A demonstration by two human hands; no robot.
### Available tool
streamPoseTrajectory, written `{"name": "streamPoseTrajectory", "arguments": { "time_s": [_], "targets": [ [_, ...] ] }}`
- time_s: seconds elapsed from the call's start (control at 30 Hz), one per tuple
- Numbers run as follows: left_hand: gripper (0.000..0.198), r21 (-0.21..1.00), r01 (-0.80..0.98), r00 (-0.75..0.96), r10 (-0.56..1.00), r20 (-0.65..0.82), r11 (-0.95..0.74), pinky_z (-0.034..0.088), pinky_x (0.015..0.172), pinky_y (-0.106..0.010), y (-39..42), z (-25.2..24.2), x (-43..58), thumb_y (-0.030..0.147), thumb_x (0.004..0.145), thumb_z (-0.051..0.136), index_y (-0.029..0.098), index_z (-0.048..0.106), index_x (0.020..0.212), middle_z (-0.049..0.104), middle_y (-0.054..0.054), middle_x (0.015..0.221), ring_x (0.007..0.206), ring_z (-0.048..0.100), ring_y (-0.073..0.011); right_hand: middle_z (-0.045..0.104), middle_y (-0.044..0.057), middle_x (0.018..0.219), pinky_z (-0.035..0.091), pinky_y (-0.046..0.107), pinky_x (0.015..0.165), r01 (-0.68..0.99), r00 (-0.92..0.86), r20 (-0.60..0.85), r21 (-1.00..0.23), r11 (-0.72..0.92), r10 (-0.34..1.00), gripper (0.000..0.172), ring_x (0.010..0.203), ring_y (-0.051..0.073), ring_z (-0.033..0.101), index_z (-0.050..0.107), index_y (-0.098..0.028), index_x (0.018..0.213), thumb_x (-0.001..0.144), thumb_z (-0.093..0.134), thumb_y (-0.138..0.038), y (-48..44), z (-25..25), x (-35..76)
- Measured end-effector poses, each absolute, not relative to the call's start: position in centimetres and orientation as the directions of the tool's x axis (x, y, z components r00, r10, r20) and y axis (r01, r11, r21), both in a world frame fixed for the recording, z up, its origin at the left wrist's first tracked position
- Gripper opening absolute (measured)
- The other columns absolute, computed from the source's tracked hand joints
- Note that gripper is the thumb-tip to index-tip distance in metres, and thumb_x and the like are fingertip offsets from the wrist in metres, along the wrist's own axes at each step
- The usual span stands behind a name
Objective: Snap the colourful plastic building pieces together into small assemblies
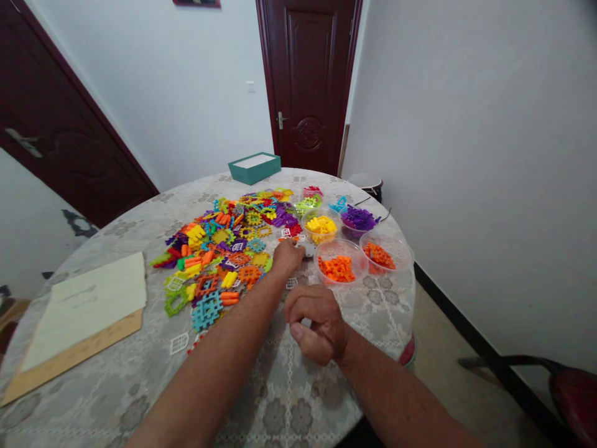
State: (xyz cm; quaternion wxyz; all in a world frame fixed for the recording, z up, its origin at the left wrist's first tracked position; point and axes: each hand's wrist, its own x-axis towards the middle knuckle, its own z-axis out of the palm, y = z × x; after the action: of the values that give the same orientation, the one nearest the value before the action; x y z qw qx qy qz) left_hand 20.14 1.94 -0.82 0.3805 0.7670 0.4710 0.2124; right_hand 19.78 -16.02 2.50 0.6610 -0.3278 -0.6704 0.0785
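Observation:
My left hand reaches to the right edge of a heap of colourful plastic building pieces. Its fingers are bent down and closed, and their tips are largely hidden, so what they hold is unclear. Just beyond them lies a small orange piece. Nearer to me, my right hand hovers over or rests on the tablecloth with its fingers curled in; a gap shows between thumb and forefinger, and nothing is visible in it. Ahead of it stands a clear round tub of orange pieces.
More clear tubs hold yellow pieces, purple pieces and darker orange pieces. A green box stands at the table's far edge. Pale sheets on cardboard lie at left. A dark red chair is at right.

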Motion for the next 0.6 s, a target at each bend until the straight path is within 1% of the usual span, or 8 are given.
{"name": "streamPoseTrajectory", "arguments": {
  "time_s": [0.13, 0.23, 0.43, 0.6],
  "targets": [
    [0.011, 0.781, 0.563, 0.511, 0.857, -0.071, -0.271, 0.045, 0.068, -0.027, 2.1, -1.1, 20.1, 0.024, 0.078, 0.069, 0.015, 0.076, 0.081, 0.069, -0.005, 0.065, 0.073, 0.067, -0.0209, 0.058, 0.002, 0.065, 0.043, 0.031, 0.056, 0.362, 0.085, 0.817, -0.558, 0.746, 0.570, 0.014, 0.058, 0.017, 0.055, 0.046, -0.025, 0.068, 0.079, 0.053, -0.030, -16.0, 2.2, 19.8],
    [0.010, 0.795, 0.547, 0.537, 0.839, -0.092, -0.263, 0.044, 0.064, -0.026, 1.8, -1.2, 20.2, 0.024, 0.078, 0.070, 0.016, 0.074, 0.074, 0.065, -0.003, 0.059, 0.066, 0.063, -0.0182, 0.058, 0.002, 0.065, 0.043, 0.031, 0.055, 0.385, 0.077, 0.815, -0.556, 0.737, 0.574, 0.016, 0.057, 0.016, 0.055, 0.044, -0.025, 0.068, 0.079, 0.053, -0.031, -15.9, 2.1, 19.8],
    [0.012, 0.843, 0.499, 0.565, 0.813, -0.140, -0.202, 0.046, 0.062, -0.025, 1.1, -1.3, 20.3, 0.024, 0.077, 0.072, 0.015, 0.074, 0.070, 0.066, -0.005, 0.060, 0.066, 0.063, -0.0177, 0.058, 0.002, 0.064, 0.043, 0.030, 0.055, 0.357, 0.102, 0.813, -0.567, 0.742, 0.573, 0.014, 0.057, 0.016, 0.054, 0.046, -0.025, 0.067, 0.078, 0.054, -0.028, -15.9, 2.4, 19.6],
    [0.013, 0.882, 0.456, 0.566, 0.803, -0.187, -0.116, 0.049, 0.063, -0.025, 0.7, -1.4, 20.2, 0.024, 0.078, 0.070, 0.015, 0.074, 0.071, 0.067, -0.006, 0.062, 0.068, 0.066, -0.0186, 0.058, 0.001, 0.066, 0.043, 0.030, 0.057, 0.334, 0.095, 0.822, -0.558, 0.759, 0.562, 0.012, 0.059, 0.015, 0.055, 0.048, -0.024, 0.069, 0.078, 0.055, -0.025, -15.9, 2.4, 19.3]
  ]
}}
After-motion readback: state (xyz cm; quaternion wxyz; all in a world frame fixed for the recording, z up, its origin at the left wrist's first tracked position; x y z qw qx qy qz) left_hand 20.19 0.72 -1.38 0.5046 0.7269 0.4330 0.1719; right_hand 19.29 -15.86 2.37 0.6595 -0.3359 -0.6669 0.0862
